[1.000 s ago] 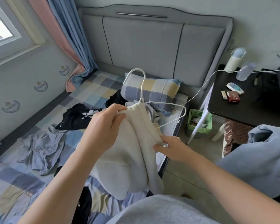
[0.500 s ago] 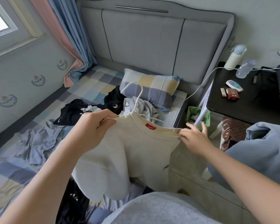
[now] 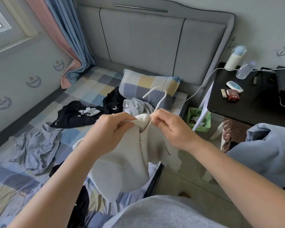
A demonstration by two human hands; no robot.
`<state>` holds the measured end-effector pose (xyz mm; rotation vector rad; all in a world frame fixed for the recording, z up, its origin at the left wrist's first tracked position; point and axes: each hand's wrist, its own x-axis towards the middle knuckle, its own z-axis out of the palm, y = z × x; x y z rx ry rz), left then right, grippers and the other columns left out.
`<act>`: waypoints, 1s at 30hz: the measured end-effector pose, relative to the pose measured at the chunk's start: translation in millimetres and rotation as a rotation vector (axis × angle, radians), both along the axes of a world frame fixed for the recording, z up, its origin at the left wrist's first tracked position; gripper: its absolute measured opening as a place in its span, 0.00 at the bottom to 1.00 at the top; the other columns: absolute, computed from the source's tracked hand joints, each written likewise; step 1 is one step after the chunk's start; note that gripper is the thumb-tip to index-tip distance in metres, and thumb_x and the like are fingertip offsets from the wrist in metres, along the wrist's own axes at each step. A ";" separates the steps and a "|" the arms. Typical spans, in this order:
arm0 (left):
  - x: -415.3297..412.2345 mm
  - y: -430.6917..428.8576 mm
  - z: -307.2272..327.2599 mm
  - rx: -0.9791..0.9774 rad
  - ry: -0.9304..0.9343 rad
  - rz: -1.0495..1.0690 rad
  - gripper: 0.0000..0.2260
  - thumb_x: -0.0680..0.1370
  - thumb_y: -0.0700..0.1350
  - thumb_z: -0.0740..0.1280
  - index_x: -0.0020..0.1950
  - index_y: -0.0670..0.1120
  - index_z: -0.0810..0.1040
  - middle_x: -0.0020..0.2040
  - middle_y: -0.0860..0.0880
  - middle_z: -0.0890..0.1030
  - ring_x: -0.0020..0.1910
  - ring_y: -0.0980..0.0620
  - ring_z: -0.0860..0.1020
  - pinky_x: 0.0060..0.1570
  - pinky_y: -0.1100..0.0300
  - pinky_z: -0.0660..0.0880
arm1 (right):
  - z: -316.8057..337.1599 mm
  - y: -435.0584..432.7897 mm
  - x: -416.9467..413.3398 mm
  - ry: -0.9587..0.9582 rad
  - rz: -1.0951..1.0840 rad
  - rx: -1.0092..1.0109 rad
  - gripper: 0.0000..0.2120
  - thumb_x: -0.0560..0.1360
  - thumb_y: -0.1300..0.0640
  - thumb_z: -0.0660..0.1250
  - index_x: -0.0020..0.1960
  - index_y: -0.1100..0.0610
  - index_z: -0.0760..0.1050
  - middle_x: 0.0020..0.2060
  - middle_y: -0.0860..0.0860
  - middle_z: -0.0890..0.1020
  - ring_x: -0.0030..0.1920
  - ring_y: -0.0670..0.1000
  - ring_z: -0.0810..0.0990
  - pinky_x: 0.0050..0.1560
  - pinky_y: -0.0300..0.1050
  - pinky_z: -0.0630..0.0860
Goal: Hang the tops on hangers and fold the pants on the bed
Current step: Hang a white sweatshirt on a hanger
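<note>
My left fingers [image 3: 124, 125] are curled tight on the bunched neck of the cream sweatshirt [image 3: 122, 162]. My right fingers [image 3: 160, 123] pinch the thin white hanger [image 3: 159, 97] right where its stem comes out of the cloth. The left hand [image 3: 112, 129] and the right hand [image 3: 171, 127] sit just beside each other, with the knot of collar between them. The hanger's hook stands up and leans toward the far side, in front of the checked pillow [image 3: 148, 86]. The sweatshirt hangs from both hands, in the air above the near right edge of the bed [image 3: 92, 86], its body and a sleeve drooping toward me. The hanger's shoulders are inside the cloth and I cannot see them.

To the left on the bed's checked sheet, grey-blue drawstring pants [image 3: 34, 150] lie crumpled. Farther off, black tops [image 3: 76, 116] lie in a spread heap. A pale grey garment [image 3: 135, 106] is piled against the near side of the pillow, just beyond my hands. The grey padded headboard [image 3: 155, 46] stands at the far end.

To the right, a black desk [image 3: 237, 106] carries a white bottle with a blue cap [image 3: 234, 56], a clear bottle [image 3: 244, 71] and a red box [image 3: 232, 96]. A white cable [image 3: 202, 86] runs from the desk down toward the bed. A green basket [image 3: 199, 119] sits on the floor between bed and desk.
</note>
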<state>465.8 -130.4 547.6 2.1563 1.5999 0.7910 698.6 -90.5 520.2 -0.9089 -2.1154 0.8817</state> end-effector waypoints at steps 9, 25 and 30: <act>-50.0 12.8 2.3 0.094 0.067 0.099 0.07 0.81 0.41 0.65 0.57 0.46 0.82 0.45 0.52 0.81 0.45 0.50 0.78 0.46 0.57 0.74 | 15.5 12.1 33.3 0.329 -0.132 -0.168 0.13 0.73 0.50 0.72 0.42 0.48 0.67 0.35 0.48 0.76 0.36 0.55 0.73 0.39 0.48 0.72; -45.5 26.3 -15.7 0.107 0.086 0.072 0.08 0.83 0.36 0.60 0.57 0.41 0.78 0.44 0.57 0.76 0.42 0.63 0.70 0.45 0.74 0.67 | 46.1 18.9 58.2 -0.148 -0.144 -0.199 0.15 0.81 0.50 0.65 0.39 0.56 0.78 0.26 0.52 0.69 0.28 0.45 0.65 0.31 0.38 0.63; -42.7 27.3 -12.1 0.128 0.066 0.071 0.07 0.83 0.37 0.61 0.57 0.43 0.78 0.44 0.65 0.74 0.48 0.73 0.72 0.45 0.78 0.66 | 43.5 15.8 56.0 -0.066 -0.176 -0.205 0.14 0.81 0.54 0.65 0.39 0.59 0.78 0.21 0.44 0.62 0.23 0.44 0.60 0.28 0.35 0.59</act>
